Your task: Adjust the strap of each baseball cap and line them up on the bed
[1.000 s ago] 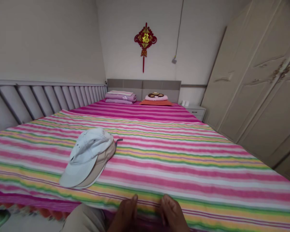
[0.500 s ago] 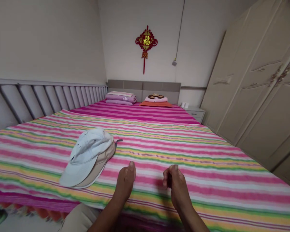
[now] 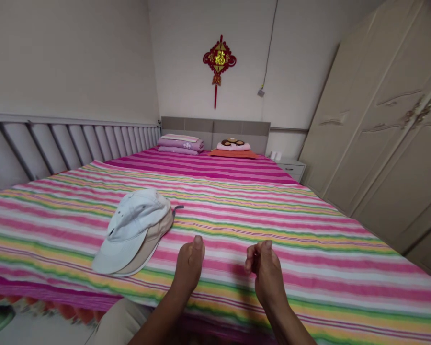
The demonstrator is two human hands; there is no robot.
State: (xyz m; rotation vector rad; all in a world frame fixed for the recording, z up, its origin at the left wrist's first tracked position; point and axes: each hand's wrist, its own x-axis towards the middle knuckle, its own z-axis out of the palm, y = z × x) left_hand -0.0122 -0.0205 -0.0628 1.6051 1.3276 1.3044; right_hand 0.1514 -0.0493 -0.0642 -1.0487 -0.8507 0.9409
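My left hand is above the striped bedspread, thumb up; its other fingers are hidden behind the back of the hand. Across a gap to the right is my right hand, with its fingers loosely bent, apart from the thumb, and nothing between them. To the left of both hands lie two caps, stacked together. The pale blue cap is on top, and part of the beige cap shows beneath it. Neither hand touches the caps.
Folded purple bedding and an orange piece under a pink one sit by the headboard. A metal rail runs along the left side. At right are a bedside cabinet and a wardrobe.
Both hands appear slightly higher and further right in the view. The caps and the background have also shifted a little, as the camera has moved.
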